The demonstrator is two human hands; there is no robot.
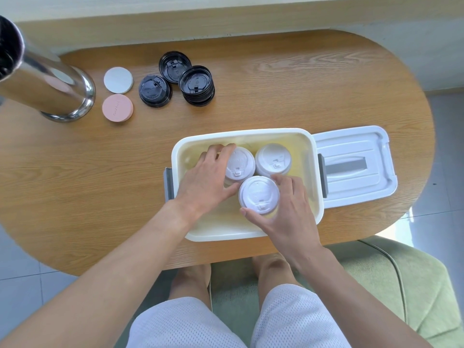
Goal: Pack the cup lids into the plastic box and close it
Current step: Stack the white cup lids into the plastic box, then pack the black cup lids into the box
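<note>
— White lids sit in three stacks inside the plastic box [247, 133]; is the packing nearly done?

— Only partly, it seems. Black lids [197, 85] are left on the tabletop [276, 84], well beyond both hands, and the box lid [354, 164] lies off, just right of the right hand.

— And the hands?

— The rear-left stack [239, 163] is gripped by the left hand [207, 178]; the front stack [258, 194] is clasped by the right hand [286, 214].

We see three stacks of white cup lids [272, 159] upright inside the open plastic box [247, 133]; its white lid [356, 146] lies flat just right of it, black lids [197, 85] stacked well beyond.
</note>
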